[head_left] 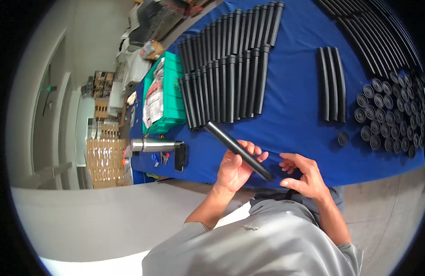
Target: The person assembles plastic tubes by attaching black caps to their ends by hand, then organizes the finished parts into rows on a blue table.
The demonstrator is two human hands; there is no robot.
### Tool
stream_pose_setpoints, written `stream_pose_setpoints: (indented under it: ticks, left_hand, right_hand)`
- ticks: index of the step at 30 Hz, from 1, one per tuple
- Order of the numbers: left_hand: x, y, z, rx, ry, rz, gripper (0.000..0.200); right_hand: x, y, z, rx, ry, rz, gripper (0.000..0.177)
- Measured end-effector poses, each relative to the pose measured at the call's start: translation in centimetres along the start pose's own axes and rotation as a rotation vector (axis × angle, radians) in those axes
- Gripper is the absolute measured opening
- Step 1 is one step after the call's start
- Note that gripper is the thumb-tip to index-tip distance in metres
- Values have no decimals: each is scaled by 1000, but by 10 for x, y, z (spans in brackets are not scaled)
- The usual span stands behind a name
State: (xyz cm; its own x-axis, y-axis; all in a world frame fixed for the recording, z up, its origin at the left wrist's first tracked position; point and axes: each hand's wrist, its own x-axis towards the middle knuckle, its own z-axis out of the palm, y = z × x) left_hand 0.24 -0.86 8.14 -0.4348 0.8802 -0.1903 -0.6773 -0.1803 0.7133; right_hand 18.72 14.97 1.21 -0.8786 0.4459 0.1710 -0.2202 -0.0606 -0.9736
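My left hand (232, 171) is wrapped around a plain black tube (225, 139), which slants across in front of my body over the table edge. Just right of the tube's near end, my right hand (308, 176) is held with fingers apart and nothing in it. Beyond my left hand, black tubes with a collar at one end (231, 87) lie side by side in two overlapping rows. Three plain black tubes (332, 85) rest farther right, and a single round black cap (343, 138) sits below them.
A blue cloth (295, 92) covers the table. Many ringed black caps (389, 117) cluster at the right, below rows of plain tubes (369, 37). On the left are a green crate (173, 92), a steel flask (155, 145) and a dark phone-like object (180, 157).
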Motion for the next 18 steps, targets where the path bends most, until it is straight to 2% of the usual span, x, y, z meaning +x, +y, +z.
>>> stream_pose_setpoints:
  ticks: [2,4,5,9,13,18]
  left_hand:
    - [-2,-3,-4,-97,57,37,36]
    - [-12,-11,-18,-178,112,-58,35]
    - [-17,-19,-23,-210,162,-93,35]
    - [-30,-41,-25,-197,363,-267,33]
    - [-35,-42,-37,-157,326,-363,32]
    - [-33,-39,-25,-152,370,-292,31]
  right_hand:
    - [0,0,-1,14,-13,29,79]
    - [-1,-9,-2,-9,-7,83,77]
    - [-1,-15,4,24,70,133,62]
    - [-2,-9,2,-50,108,148,38]
    - [-2,-9,2,-64,91,171,38]
    - [0,-15,1,-108,78,195,37]
